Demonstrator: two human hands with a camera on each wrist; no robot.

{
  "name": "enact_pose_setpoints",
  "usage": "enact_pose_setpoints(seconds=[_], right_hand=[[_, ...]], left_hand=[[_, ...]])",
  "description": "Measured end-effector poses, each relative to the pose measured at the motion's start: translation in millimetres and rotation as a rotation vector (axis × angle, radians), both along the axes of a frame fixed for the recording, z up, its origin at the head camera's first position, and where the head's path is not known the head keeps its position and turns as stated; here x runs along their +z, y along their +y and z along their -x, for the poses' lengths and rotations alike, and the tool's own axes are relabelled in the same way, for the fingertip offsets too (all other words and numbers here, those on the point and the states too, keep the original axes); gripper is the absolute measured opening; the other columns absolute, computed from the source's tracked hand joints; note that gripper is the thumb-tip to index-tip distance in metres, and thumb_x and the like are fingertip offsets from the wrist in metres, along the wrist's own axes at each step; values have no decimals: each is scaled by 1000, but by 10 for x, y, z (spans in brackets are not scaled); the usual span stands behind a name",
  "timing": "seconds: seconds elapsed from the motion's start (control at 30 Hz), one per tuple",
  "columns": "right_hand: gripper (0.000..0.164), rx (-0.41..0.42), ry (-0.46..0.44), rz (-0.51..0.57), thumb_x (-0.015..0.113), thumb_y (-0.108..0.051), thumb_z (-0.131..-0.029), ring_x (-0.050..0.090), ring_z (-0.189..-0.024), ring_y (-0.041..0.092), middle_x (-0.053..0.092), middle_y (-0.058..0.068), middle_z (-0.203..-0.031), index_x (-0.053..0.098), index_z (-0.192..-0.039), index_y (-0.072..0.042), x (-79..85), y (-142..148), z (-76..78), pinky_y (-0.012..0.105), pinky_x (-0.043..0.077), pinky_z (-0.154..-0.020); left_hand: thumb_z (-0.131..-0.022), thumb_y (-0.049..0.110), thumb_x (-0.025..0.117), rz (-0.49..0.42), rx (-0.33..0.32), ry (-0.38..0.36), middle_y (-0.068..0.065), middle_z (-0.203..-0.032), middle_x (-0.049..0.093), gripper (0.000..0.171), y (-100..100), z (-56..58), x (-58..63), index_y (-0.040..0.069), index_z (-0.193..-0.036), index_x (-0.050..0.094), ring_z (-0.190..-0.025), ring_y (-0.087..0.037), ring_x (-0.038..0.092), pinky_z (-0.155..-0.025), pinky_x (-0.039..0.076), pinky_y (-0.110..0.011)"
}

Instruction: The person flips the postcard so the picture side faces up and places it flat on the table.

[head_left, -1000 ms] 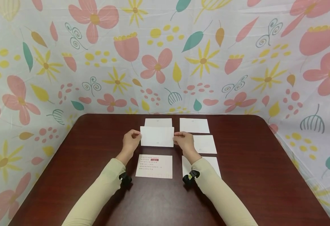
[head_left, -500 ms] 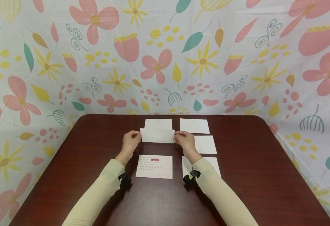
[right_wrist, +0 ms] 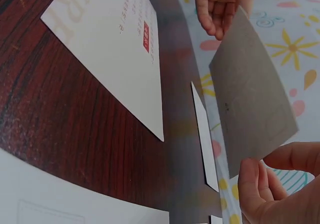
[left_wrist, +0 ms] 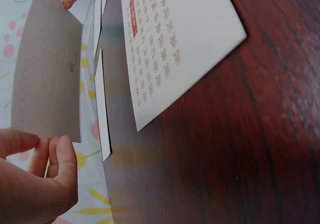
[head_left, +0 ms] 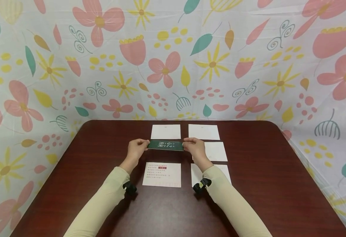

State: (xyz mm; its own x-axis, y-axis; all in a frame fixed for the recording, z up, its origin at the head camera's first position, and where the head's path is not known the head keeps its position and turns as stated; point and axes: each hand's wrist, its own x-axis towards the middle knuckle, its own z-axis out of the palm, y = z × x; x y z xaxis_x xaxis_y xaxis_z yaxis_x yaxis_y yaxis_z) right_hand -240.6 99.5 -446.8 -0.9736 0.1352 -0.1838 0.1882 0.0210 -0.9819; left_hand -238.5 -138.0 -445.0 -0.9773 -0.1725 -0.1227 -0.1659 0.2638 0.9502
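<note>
One green card (head_left: 165, 145); one printed card (head_left: 161, 177), nearer than it; four white cards (head_left: 165, 131), one beyond it, three to its right. Hands (head_left: 135, 149): two, at its ends. Wrist cameras (head_left: 130, 188): two.

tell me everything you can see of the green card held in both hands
The thin, rectangular, paper-like dark green card shows white characters on its green face in the head view. The wrist views show its other face: greyish in shade, with a small dark mark and faint printing. It is held tilted above the glossy red-brown table, the person's left hand pinching one short end and the right hand the other.
</note>
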Motion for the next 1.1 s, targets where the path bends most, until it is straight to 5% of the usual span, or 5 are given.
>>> enact_pose_setpoints(seconds=[0.27,0.5,1.1], right_hand=[[25,-1,40,-40,64,5,-86,64,-80,14,67,19,-97,64,-112,8,-9,-27,-1,29,55,-77],[24,2,61,-102,62,4,-87,64,-84,23,66,14,-90,66,-111,7,-32,-39,-21,40,54,-83],[39,89,23,-285,68,6,-79,61,-66,13,64,14,-88,62,-118,5,-162,-127,27,26,55,-66]], left_hand=[[-90,8,66,77,-4,14,-14,-101,64,15,-20,28,-41,1,-103,71,-88,-27,65,-75,52,-35],[-88,1,65,63,-16,32,-12,-89,64,20,-8,15,-69,-1,-107,68,-77,-25,66,-73,55,-34],[-83,6,74,338,-105,25,-15,-93,62,35,14,62,-147,-3,-114,62,-82,-26,59,-66,52,-34]])
